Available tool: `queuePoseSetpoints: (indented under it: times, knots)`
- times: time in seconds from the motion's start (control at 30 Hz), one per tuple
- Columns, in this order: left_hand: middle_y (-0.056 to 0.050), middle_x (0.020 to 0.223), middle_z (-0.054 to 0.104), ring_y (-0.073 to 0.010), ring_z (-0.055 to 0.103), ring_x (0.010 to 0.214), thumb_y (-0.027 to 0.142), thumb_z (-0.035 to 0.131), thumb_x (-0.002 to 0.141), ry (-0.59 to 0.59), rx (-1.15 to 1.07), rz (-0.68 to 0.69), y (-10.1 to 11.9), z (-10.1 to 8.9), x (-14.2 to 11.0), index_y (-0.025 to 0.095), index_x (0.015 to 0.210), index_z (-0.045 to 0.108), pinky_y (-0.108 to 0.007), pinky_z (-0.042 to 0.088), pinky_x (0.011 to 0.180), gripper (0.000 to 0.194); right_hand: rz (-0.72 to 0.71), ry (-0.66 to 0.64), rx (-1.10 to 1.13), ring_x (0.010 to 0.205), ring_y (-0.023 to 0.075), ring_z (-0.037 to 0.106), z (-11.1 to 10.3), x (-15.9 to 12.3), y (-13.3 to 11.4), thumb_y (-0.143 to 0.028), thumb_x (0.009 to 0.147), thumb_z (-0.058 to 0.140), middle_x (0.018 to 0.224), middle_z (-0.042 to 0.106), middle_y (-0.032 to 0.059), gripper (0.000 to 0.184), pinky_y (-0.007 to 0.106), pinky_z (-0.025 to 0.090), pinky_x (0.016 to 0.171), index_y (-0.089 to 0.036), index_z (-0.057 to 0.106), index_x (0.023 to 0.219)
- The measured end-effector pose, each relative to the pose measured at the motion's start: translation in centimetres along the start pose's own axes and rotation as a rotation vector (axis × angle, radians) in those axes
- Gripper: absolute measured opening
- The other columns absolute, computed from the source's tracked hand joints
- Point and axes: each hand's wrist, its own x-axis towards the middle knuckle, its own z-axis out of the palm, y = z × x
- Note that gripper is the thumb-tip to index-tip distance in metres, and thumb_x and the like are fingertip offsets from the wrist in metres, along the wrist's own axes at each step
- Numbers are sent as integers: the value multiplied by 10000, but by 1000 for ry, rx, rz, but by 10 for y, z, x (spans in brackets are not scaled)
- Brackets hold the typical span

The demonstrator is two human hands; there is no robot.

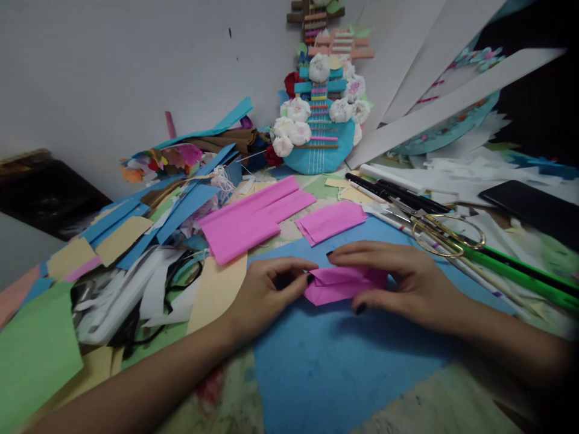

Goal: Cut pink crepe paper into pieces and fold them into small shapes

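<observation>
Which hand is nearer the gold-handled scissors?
Right. The right hand, at the right end of the nearest pink paper, is close in front of the gold-handled scissors; the left hand, pinching that paper's left end, is farther off leftward.

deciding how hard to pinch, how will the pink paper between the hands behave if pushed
The held pink paper is probably light, since its layers look thin. It likely bends or creases under a firm pinch, as its folds look soft. Being flat rather than round, it seems unlikely to roll.
</observation>
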Motion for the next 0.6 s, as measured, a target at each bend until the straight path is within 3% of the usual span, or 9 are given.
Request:
queuePoseSetpoints:
  times: [0.1,0.33,0.6]
  knots:
    - [-30,766,684,-124,594,671,251,606,800,1,-33,-27,-2,-1,1,167,908,709,-222,448,611,171,116,62,25,1006,158,629,-3,1,2,-232,793,663,1071,698,25,325,266,506,866,-242,660,1117]
    - [-10,680,638,-103,545,605,243,603,779,8,-67,-71,2,0,3,141,854,693,-203,415,560,155,146,20,-23,895,160,667,1,2,1,-213,807,626,990,724,31,242,273,528,793,-210,693,1039]
    - [-17,714,654,-121,563,639,279,639,779,-75,-58,-68,-1,1,2,163,890,693,-223,441,591,170,399,88,115,710,159,674,5,5,-4,-275,819,586,860,747,31,181,264,537,632,-191,738,873]
